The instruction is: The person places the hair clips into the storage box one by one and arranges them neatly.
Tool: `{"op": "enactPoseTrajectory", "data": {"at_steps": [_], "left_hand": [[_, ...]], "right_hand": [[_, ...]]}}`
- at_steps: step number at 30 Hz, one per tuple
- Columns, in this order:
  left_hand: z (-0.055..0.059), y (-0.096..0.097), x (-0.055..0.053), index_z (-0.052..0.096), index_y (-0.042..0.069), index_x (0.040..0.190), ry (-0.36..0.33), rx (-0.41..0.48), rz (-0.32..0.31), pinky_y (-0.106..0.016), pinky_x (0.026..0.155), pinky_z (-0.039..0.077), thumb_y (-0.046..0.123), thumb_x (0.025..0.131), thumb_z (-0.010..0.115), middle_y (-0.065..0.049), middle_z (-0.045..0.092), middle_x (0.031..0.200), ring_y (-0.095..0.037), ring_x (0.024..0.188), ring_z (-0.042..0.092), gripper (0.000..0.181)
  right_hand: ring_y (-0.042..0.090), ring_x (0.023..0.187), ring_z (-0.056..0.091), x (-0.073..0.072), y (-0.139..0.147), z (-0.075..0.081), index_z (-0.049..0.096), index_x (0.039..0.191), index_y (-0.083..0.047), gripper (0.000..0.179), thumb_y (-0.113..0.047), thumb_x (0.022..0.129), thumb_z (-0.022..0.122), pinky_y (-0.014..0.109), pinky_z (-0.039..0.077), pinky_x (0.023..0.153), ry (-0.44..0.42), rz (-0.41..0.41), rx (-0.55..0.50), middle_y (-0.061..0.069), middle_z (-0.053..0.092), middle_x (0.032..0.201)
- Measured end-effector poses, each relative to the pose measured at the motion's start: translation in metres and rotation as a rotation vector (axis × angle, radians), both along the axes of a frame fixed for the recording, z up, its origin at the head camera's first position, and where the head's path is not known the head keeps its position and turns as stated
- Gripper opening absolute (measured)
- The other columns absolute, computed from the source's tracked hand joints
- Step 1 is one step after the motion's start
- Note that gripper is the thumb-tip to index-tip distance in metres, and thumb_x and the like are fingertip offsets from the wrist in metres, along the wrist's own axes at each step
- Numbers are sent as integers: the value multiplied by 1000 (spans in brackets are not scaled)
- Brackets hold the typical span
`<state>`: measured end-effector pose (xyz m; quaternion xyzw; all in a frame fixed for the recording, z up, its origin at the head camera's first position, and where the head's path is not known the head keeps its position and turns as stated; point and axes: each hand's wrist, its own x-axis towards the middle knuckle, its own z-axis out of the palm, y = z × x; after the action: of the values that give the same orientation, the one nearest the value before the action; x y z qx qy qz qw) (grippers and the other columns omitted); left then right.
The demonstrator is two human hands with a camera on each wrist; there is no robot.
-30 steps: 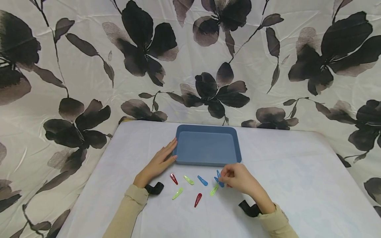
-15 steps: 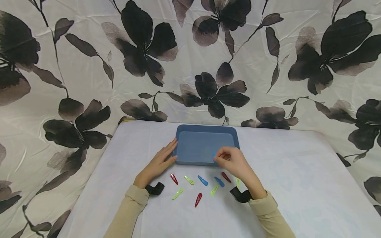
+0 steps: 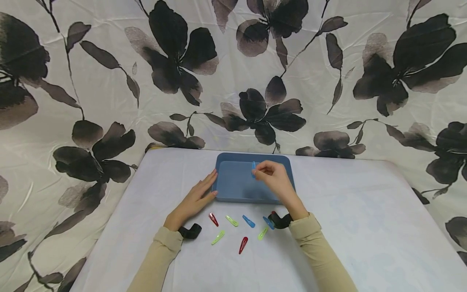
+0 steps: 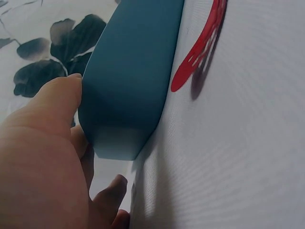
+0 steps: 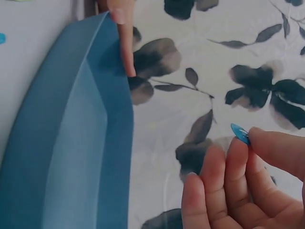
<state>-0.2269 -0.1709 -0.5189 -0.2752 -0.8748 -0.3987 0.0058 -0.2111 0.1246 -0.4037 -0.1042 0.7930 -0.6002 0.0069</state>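
My right hand pinches a blue snap hair clip between thumb and fingertips, above the blue-grey tray. In the right wrist view the same clip juts from the fingertips. Along the tray's left side, my left hand touches the rim with fingers extended. The left wrist view has its thumb against the tray's outer wall. In front of the tray lie several hair clips, among them a red one, a green one and a blue one.
Further clips on the white tablecloth include a blue one, two green ones and a red one. A black wrist strap partly covers another red clip. Floral fabric hangs behind the table.
My right hand has picked up a blue clip from the table and carried it forward and slightly left, over the tray. The left hand has stayed at the rim.
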Motion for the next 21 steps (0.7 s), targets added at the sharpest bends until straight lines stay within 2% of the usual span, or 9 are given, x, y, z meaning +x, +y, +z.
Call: {"op": "enactPoseTrajectory", "data": {"at_steps": [2,5,6,10,16,21], "left_hand": [[0,0,0,24,13,159,0,0,1,-55,120,8,35,104,51,5,13,165,-29,150,17,65],[0,0,0,23,14,159,-3,-2,5,-54,120,8,36,104,51,6,14,165,-28,150,17,65],[0,0,1,23,14,159,-2,-4,6,-55,120,8,36,104,51,5,14,165,-28,150,17,65],[-1,-1,0,24,14,159,1,-7,9,-57,119,9,36,104,52,4,14,165,-30,150,18,66],[-2,-1,0,24,15,159,-3,-9,8,-57,119,9,36,104,52,4,14,165,-30,150,18,66],[0,0,0,23,14,159,-1,-14,7,-56,120,8,35,104,51,5,14,165,-29,150,17,65]], "right_hand": [[29,84,66,-7,-3,0,70,98,0,16,-15,94,69,49,52,86,-9,0,-31,18,70,92],[41,88,63,-18,-9,1,70,98,1,16,-15,94,69,48,53,84,-24,-1,-72,22,68,91],[43,90,62,-24,-11,-4,70,98,0,16,-16,94,69,46,53,82,-25,-4,-89,24,67,92],[39,88,64,-40,-20,-5,69,96,0,14,-14,94,69,37,55,78,-66,-24,-140,19,67,88],[30,81,66,-58,-30,-9,68,96,3,14,-11,94,69,52,52,89,-116,-40,-203,6,65,77],[18,72,65,-72,-38,-19,68,96,4,14,-9,93,69,54,52,90,-156,-47,-234,4,65,76]]}}
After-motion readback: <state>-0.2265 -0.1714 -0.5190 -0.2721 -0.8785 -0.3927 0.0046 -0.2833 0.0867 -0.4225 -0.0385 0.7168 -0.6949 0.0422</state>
